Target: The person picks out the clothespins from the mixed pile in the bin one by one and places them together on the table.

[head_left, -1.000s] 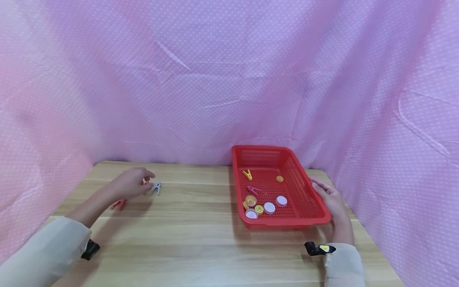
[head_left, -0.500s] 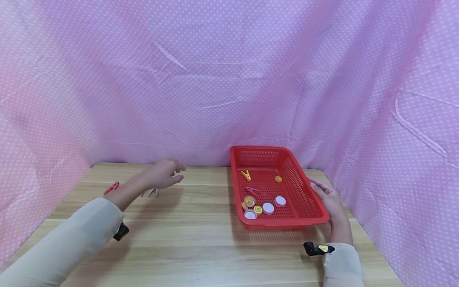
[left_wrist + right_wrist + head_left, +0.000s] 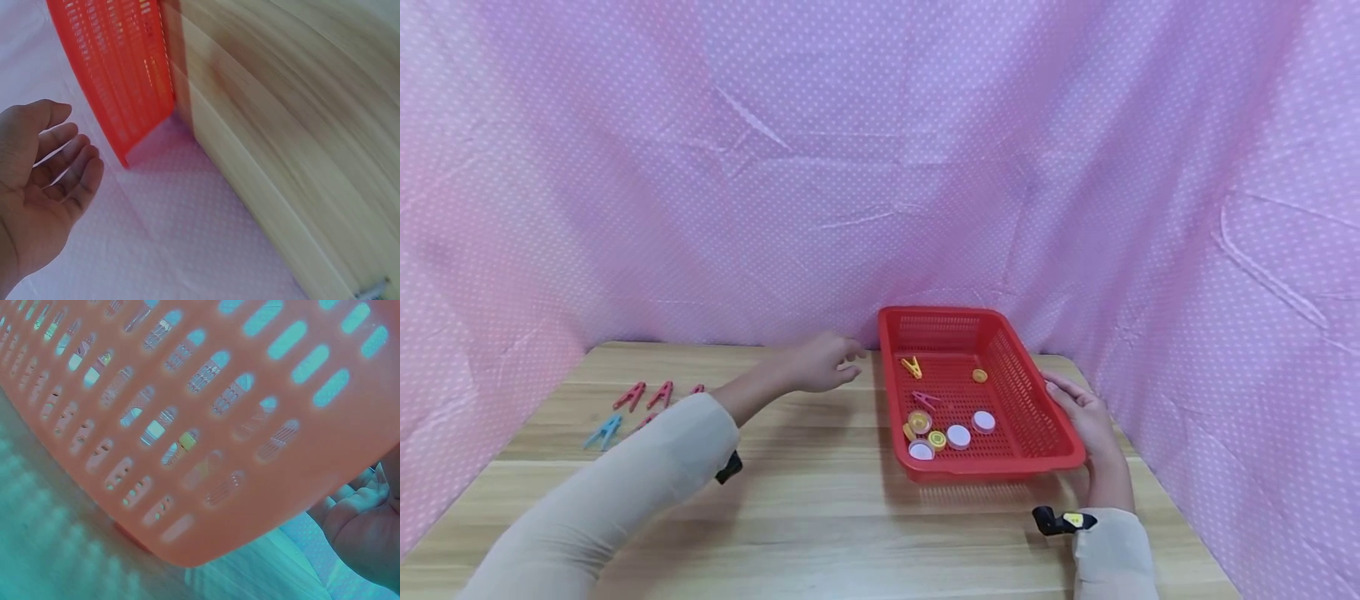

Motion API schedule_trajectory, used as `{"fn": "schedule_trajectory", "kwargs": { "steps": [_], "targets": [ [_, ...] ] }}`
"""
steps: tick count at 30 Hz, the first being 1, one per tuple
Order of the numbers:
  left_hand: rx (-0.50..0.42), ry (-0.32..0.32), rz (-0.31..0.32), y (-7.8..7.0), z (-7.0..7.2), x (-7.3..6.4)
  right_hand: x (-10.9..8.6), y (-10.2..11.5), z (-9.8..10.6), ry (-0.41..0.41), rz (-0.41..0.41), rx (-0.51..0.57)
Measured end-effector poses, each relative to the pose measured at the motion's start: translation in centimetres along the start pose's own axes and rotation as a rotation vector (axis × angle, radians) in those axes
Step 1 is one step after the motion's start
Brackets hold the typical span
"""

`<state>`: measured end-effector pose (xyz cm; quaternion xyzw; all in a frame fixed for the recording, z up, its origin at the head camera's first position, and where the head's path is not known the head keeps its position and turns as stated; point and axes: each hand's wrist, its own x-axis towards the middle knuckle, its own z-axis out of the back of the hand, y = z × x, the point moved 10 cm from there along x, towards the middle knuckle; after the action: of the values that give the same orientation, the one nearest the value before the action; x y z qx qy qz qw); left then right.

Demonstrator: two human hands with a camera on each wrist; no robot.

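Note:
My left hand [image 3: 826, 363] is in the air just left of the red basket [image 3: 992, 467]. In the left wrist view its fingers [image 3: 84, 169] are loosely bent and the palm holds nothing. My right hand [image 3: 1093, 421] grips the basket's right rim, thumb on top; its fingers are partly hidden. Inside the basket lie a yellow clothespin [image 3: 912, 367], a pink clothespin [image 3: 925, 400], white-topped round caps [image 3: 958, 437] and yellow round caps [image 3: 937, 441].
Several red clothespins [image 3: 630, 396] and a blue clothespin [image 3: 604, 432] lie on the left of the wooden table [image 3: 820, 517], partly behind my left forearm. A pink dotted cloth [image 3: 880, 183] hangs behind the table and along both sides.
My left hand has moved right, from beside the clothespins to near the basket's left side, uncovering clothespins on the left. The right hand has stayed on the basket rim.

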<state>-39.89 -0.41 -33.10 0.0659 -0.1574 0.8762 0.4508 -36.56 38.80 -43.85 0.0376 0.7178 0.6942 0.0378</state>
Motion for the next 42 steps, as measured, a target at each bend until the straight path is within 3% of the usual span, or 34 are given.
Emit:
{"fn": "schedule_trajectory", "kwargs": {
  "steps": [5,14,20,26,29,36,42],
  "targets": [
    [0.027,-0.020,-0.063,-1.7,-0.9,2.5,0.0,0.0,-0.1,-0.002,-0.001,-0.012],
    [0.023,0.066,0.005,-2.8,-4.0,6.8,-0.3,-0.3,0.3,-0.029,-0.050,-0.034],
    [0.131,0.120,0.025,-3.7,-6.3,8.9,-0.4,-0.3,0.3,-0.032,-0.059,-0.026],
    [0.068,0.201,0.045,-3.9,-8.0,10.3,-0.3,-0.2,0.1,-0.024,-0.054,-0.031],
    [0.057,0.238,0.076,-3.6,-8.5,10.7,-0.2,-0.2,0.1,-0.024,-0.059,-0.051],
    [-0.017,0.324,0.233,-1.9,-9.9,11.3,-0.1,-0.3,0.3,-0.021,-0.057,-0.045],
    [-0.061,0.453,0.358,-0.9,-10.9,11.6,-0.1,-0.5,0.3,-0.025,-0.059,-0.031]
  ]
}}
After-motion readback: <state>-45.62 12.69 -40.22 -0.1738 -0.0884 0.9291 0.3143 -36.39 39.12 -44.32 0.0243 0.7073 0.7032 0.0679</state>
